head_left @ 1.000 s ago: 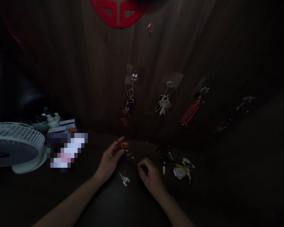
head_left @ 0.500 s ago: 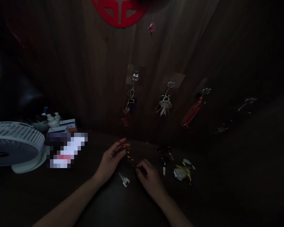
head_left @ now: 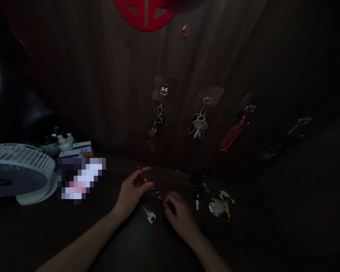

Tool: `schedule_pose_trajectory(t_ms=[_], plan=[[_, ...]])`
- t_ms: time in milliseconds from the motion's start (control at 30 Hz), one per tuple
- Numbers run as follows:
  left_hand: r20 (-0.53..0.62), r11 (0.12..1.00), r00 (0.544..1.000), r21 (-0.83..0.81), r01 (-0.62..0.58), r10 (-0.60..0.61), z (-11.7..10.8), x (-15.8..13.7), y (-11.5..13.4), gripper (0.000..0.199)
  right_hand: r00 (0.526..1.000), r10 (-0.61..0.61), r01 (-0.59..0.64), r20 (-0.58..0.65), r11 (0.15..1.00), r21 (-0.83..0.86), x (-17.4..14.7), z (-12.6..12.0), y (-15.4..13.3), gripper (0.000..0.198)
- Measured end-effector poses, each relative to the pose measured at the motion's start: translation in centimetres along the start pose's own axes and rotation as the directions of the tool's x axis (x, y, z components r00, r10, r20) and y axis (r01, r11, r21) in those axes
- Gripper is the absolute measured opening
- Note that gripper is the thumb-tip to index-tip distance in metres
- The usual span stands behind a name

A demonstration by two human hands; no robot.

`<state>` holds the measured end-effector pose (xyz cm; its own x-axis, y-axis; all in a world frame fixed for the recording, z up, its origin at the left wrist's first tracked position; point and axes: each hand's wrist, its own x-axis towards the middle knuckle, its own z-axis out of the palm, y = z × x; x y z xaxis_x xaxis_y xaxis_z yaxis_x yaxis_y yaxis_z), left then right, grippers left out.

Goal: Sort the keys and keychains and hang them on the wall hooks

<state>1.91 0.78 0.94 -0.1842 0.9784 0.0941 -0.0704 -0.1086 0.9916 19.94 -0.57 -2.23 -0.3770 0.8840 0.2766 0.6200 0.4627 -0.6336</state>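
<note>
Between my hands stretches a braided cord (head_left: 156, 192) in red, yellow and dark colours. Its upper end, with a red loop, is pinched between the thumb and fingers of my left hand (head_left: 134, 189). My right hand (head_left: 179, 211) has its fingers closed on the lower end; the fingertips partly hide what they grip. On the dark table just below the cord lies a light-coloured key (head_left: 150, 215). To the right of my right hand are a dark-headed key (head_left: 197, 200) and a round silvery piece (head_left: 216, 208) with a yellow cord (head_left: 225, 208).
Several hooks on the wooden panel hold key bunches (head_left: 199, 124) and a red strap (head_left: 232, 136). A white fan (head_left: 36, 166) stands at left, near small white bottles (head_left: 64, 142) and boxes (head_left: 82, 148). A red round ornament (head_left: 147, 19) hangs above.
The view has shifted slightly. My left thumb and fingers have moved a little along the cord, and the red loop shows more at its upper end. My right hand keeps its hold.
</note>
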Motion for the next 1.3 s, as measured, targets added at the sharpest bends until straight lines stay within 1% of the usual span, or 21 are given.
schedule_pose_trajectory(t_ms=[100, 233, 367, 433, 533, 600, 667, 767, 867, 933, 1000, 1067, 1133, 1200, 1233, 1300], plan=[[-0.036, 0.999, 0.999, -0.033, -0.022, 0.020, 0.0, 0.1, -0.3, 0.048, 1.000, -0.009, 0.009, 0.006, 1.000, 0.019, 0.0, 0.0, -0.1, 0.015], [-0.045, 0.997, 0.998, -0.067, -0.037, 0.034, 0.2, 0.2, -0.6, 0.049, 1.000, 0.010, -0.010, 0.004, 1.000, 0.021, 0.0, -0.1, -0.4, 0.014], [-0.038, 0.999, 0.999, -0.025, -0.037, 0.036, 0.1, 0.3, -0.4, 0.046, 1.000, 0.024, -0.024, 0.013, 0.999, 0.036, 0.0, -0.2, -0.6, 0.014], [-0.025, 1.000, 0.999, 0.000, -0.026, 0.026, 0.0, 0.3, -0.2, 0.046, 1.000, 0.016, -0.015, -0.008, 0.998, 0.053, 0.0, -0.3, -0.5, 0.013], [0.025, 1.000, 1.000, 0.028, 0.003, -0.004, -0.1, 0.1, 0.1, 0.044, 0.994, 0.032, -0.022, -0.107, 0.996, 0.089, 0.1, -0.3, -0.2, 0.008], [0.085, 0.999, 0.996, 0.044, 0.020, -0.024, 0.0, -0.2, 0.1, 0.040, 0.984, 0.071, -0.049, -0.162, 0.990, 0.134, 0.1, -0.2, -0.1, 0.016], [0.150, 0.998, 0.988, 0.047, 0.034, -0.041, 0.4, -0.5, 0.0, 0.037, 0.984, 0.099, -0.068, -0.149, 0.977, 0.202, 0.1, -0.1, -0.3, 0.025], [0.233, 0.997, 0.969, 0.037, 0.069, -0.075, 1.1, -1.0, -0.4, 0.041, 0.993, 0.112, -0.092, -0.040, 0.940, 0.329, 0.0, 0.2, -0.9, 0.034], [0.283, 0.996, 0.955, 0.053, 0.074, -0.086, 1.4, -1.2, -0.6, 0.047, 0.988, 0.143, -0.151, 0.054, 0.866, 0.477, 0.0, 0.1, -1.5, 0.024], [0.291, 0.996, 0.955, 0.083, 0.037, -0.059, 1.3, -1.1, -0.6, 0.041, 0.979, 0.174, -0.205, 0.109, 0.793, 0.574, 0.1, -0.4, -1.7, 0.017], [0.291, 0.993, 0.956, 0.115, -0.007, -0.027, 1.0, -0.9, -0.5, 0.032, 0.963, 0.214, -0.269, 0.165, 0.700, 0.661, 0.3, -0.9, -1.7, 0.022], [0.274, 0.988, 0.962, 0.148, -0.040, -0.002, 0.7, -0.7, -0.6, 0.032, 0.950, 0.237, -0.309, 0.205, 0.596, 0.741, 0.4, -1.4, -1.6, 0.030], [0.229, 0.978, 0.973, 0.193, -0.076, 0.031, 0.4, -0.5, -0.9, 0.028, 0.942, 0.248, -0.324, 0.226, 0.492, 0.808, 0.5, -1.6, -1.4, 0.036], [0.178, 0.963, 0.980, 0.233, -0.133, 0.092, 0.4, -0.4, -1.3, 0.020, 0.936, 0.256, -0.333, 0.243, 0.408, 0.850, 0.5, -1.7, -1.2, 0.038], [0.182, 0.955, 0.975, 0.243, -0.171, 0.128, 0.4, -0.5, -1.4, 0.018, 0.932, 0.260, -0.339, 0.253, 0.376, 0.862, 0.5, -1.6, -1.1, 0.039], [0.255, 0.942, 0.950, 0.234, -0.242, 0.181, 0.7, -0.7, -1.5, 0.023, 0.932, 0.246, -0.340, 0.267, 0.334, 0.879, 0.4, -1.7, -1.0, 0.039]])
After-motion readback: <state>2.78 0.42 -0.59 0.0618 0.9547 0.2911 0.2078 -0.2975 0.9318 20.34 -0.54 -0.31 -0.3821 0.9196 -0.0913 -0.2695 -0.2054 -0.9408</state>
